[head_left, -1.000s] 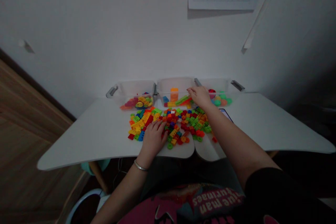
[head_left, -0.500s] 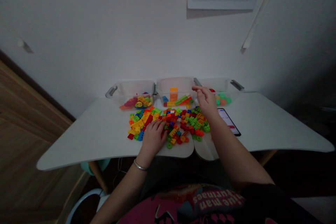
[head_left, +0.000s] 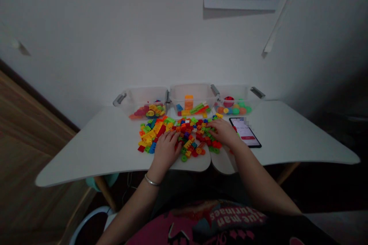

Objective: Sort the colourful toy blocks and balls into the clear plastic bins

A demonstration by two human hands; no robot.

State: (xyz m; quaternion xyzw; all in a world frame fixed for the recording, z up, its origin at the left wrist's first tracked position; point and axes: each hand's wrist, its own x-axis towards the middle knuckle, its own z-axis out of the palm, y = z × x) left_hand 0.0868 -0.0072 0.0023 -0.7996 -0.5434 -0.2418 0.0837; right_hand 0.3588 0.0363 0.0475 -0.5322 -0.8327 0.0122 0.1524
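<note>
A wide heap of toy building bricks in red, yellow, green, blue and orange covers the middle of the table. My left hand rests on the heap's left-centre part, fingers spread over the bricks. On the right side of the heap lies my right hand, its fingers stretched out and touching green and red bricks. Neither hand visibly holds a brick, though the bricks beneath the fingers are partly hidden. Close behind the heap is the middle clear bin, with several larger blocks inside, among them an orange block.
A left clear bin holds red and yellow pieces. In the right clear bin are coloured balls and a red ball. A lit phone lies right of my right hand. The white table has a curved front edge.
My right hand has come down from the gap between the middle and right bins onto the brick heap. My left hand stays on the bricks. The view has shifted slightly.
</note>
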